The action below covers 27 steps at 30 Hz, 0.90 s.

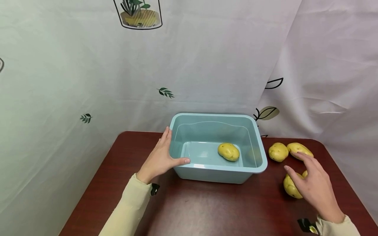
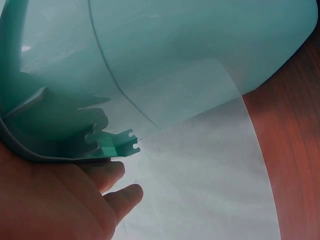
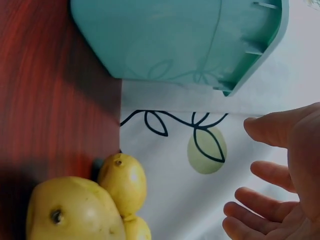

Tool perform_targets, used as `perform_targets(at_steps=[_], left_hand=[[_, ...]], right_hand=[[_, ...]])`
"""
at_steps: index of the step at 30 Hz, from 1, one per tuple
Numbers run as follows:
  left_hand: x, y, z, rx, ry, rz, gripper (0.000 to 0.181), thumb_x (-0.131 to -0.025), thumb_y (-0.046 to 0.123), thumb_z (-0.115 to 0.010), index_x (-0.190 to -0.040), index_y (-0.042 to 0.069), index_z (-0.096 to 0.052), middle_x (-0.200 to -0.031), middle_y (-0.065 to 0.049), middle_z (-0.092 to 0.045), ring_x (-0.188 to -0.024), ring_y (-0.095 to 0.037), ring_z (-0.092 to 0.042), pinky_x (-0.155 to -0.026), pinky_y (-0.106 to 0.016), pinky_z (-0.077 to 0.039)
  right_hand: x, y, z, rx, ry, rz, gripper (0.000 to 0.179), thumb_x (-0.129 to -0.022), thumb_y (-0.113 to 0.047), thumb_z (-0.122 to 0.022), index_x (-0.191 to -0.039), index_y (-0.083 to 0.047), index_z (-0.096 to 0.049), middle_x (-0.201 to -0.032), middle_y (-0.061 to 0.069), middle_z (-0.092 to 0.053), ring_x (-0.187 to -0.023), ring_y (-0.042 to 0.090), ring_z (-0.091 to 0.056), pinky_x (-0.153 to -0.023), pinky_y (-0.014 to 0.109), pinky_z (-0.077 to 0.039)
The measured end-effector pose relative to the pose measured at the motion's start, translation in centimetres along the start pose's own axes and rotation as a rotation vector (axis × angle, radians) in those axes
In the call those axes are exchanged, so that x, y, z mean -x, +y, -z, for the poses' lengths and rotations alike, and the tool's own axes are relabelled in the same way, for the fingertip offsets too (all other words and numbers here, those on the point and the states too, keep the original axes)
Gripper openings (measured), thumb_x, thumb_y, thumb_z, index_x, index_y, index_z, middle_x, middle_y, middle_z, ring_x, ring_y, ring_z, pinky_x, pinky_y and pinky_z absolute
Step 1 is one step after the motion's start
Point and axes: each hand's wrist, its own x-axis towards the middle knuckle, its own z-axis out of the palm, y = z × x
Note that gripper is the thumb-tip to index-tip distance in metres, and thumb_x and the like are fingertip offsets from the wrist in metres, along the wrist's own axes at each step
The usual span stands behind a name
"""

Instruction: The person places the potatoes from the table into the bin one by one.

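A light blue plastic bin stands on the table with one yellow potato inside. At its left front corner my left hand rests against the rim, thumb over the front edge and fingers straight along the left side. In the left wrist view, that hand lies just under the rim. My right hand hovers with fingers spread above the potatoes on the right, holding nothing. Below it is a potato, with another partly hidden behind. Farther back lie a round potato and a longer one.
The dark red wooden table has rounded back corners. A pale cloth with plant prints hangs right behind the table and the bin. In the right wrist view, potatoes lie to the side of the bin.
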Motion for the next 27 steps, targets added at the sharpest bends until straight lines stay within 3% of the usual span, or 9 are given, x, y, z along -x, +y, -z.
perform_targets(at_steps=[9, 21, 27], left_hand=[[-0.1, 0.2, -0.1, 0.005, 0.002, -0.004, 0.134, -0.069, 0.078, -0.073, -0.162, 0.014, -0.003, -0.167, 0.013, 0.008, -0.153, -0.034, -0.007, -0.118, -0.056, -0.023], [-0.1, 0.2, 0.0, 0.01, 0.003, 0.003, 0.138, -0.065, 0.087, -0.067, -0.162, 0.015, -0.002, -0.168, 0.008, 0.006, -0.154, -0.033, -0.007, -0.118, -0.056, -0.023], [0.1, 0.2, 0.1, 0.021, -0.003, 0.012, 0.137, -0.066, 0.087, -0.067, -0.162, 0.016, -0.001, -0.167, 0.014, 0.009, -0.154, -0.03, -0.005, -0.118, -0.055, -0.024]], right_hand=[[1.2, 1.1, 0.0, 0.017, -0.072, -0.073, 0.058, -0.086, -0.02, -0.081, -0.133, 0.003, -0.055, -0.132, 0.031, -0.052, -0.118, 0.048, -0.046, -0.089, 0.064, -0.035], [2.0, 2.5, -0.2, 0.057, -0.148, -0.074, 0.066, -0.082, -0.02, -0.084, -0.133, 0.007, -0.052, -0.132, 0.034, -0.047, -0.119, 0.053, -0.041, -0.093, 0.067, -0.032], [2.4, 3.3, -0.3, 0.062, -0.198, -0.04, 0.073, -0.081, -0.023, -0.085, -0.136, 0.009, -0.049, -0.135, 0.035, -0.045, -0.121, 0.054, -0.039, -0.099, 0.069, -0.029]])
